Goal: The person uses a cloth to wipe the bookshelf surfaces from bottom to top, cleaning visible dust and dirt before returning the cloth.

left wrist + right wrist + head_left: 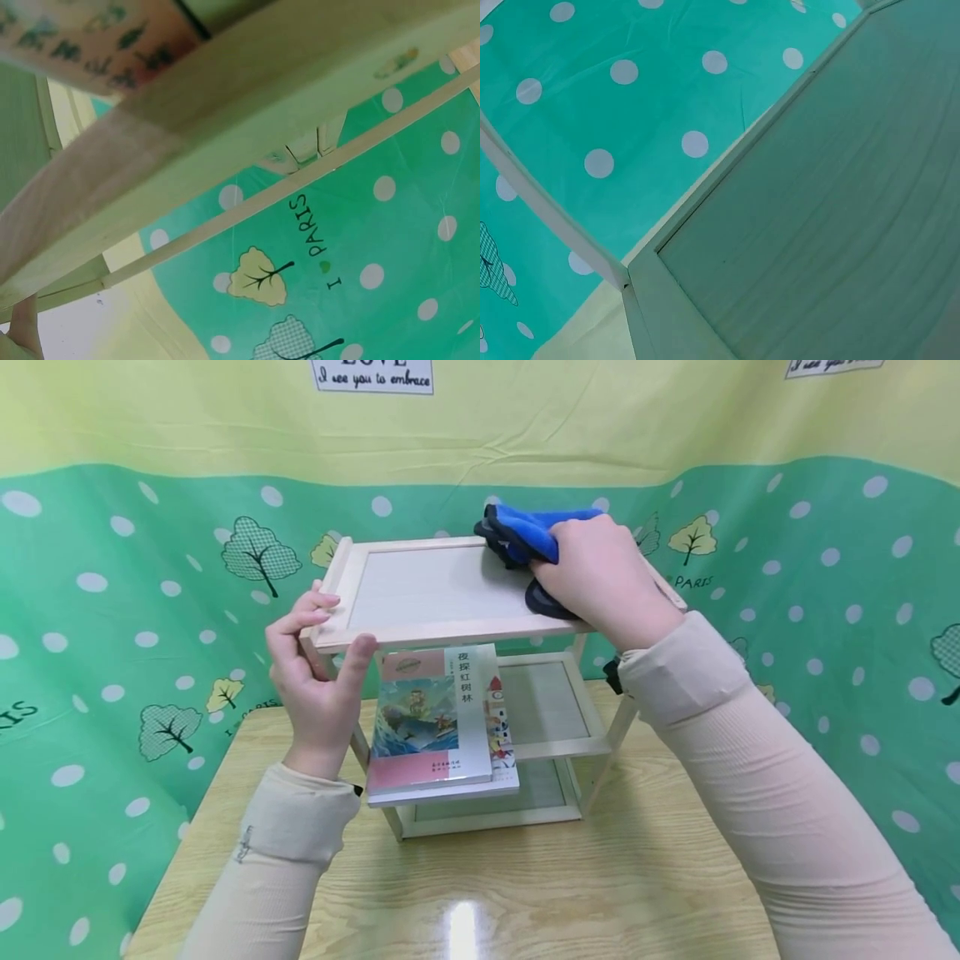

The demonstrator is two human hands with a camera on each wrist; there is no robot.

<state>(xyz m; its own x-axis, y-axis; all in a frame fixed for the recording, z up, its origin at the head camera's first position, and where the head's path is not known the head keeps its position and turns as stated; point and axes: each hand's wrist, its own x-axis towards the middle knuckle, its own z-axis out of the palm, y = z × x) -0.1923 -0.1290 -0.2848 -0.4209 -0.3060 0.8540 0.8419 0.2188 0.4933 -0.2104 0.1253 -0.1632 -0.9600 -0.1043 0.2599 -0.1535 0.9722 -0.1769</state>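
Note:
A pale wooden three-tier shelf [442,631] stands on the table. My left hand [318,693] grips the left end of its top tier, fingers over the edge and thumb at the front rail. In my right hand [600,572] is a bunched blue cloth with black edging [525,531], held over the right part of the top panel. Part of the cloth is hidden under the hand. The left wrist view shows a wooden bar [225,127] of the shelf close up; the right wrist view shows a shelf panel [832,202] but no cloth.
Two books, the upper one with a picture cover [416,718], lie on the middle tier at the left, overhanging its front. The wood-grain table [570,893] extends in front. A green and yellow curtain [172,635] with dots and trees hangs behind and at both sides.

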